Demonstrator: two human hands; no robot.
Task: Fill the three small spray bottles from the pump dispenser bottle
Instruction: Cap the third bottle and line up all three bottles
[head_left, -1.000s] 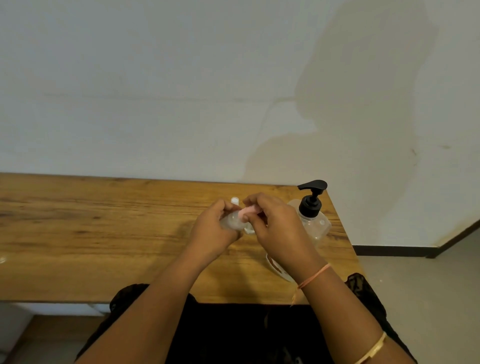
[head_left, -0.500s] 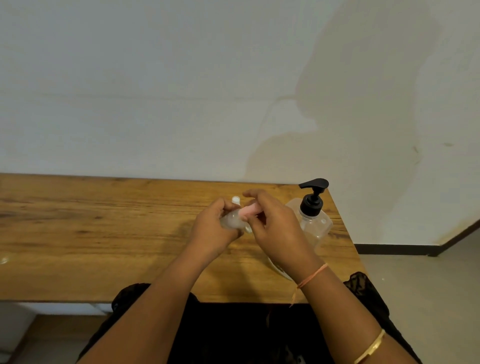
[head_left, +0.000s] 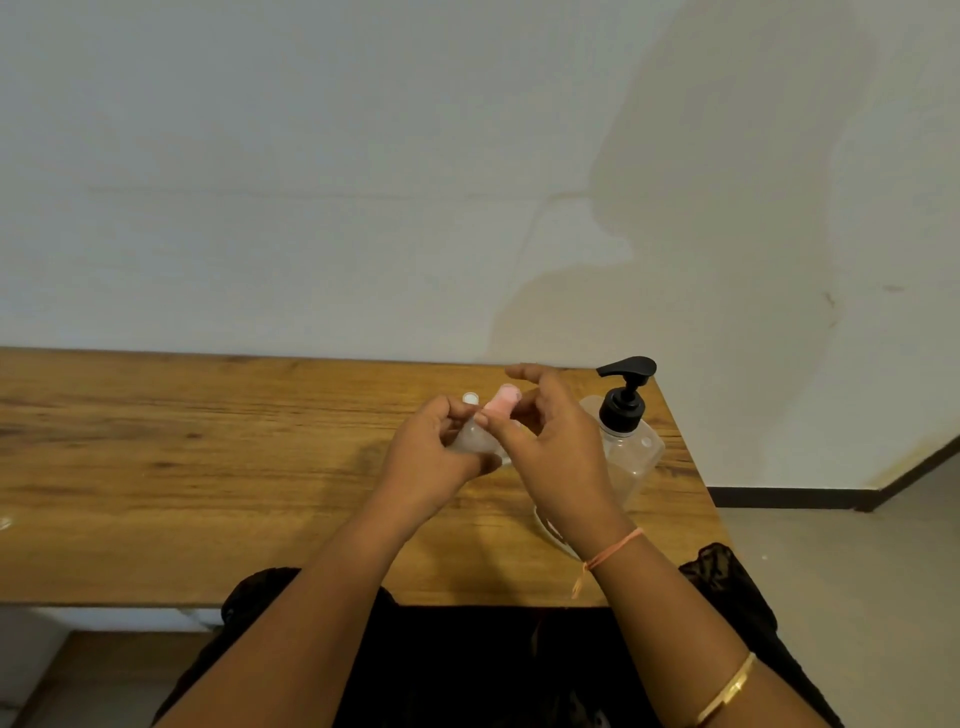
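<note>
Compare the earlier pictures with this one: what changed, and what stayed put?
The right hand has spread its fingers up off the pink cap, baring it; whether its thumb still touches is unclear. The left hand still holds the small bottle; the pump bottle has not moved.

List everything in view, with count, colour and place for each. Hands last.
table: one, brown wood, against the white wall
pump dispenser bottle: one, clear with black pump, table's right end
small spray bottle: one, clear, held above the table
pink top: one, on that bottle
white cap: one, behind the held bottle
clear item: one, under the right wrist, mostly hidden
thread bracelet: one, orange, right wrist
bangle: one, gold, right forearm
left hand: grips the small spray bottle
right hand: pinches the pink top
</note>
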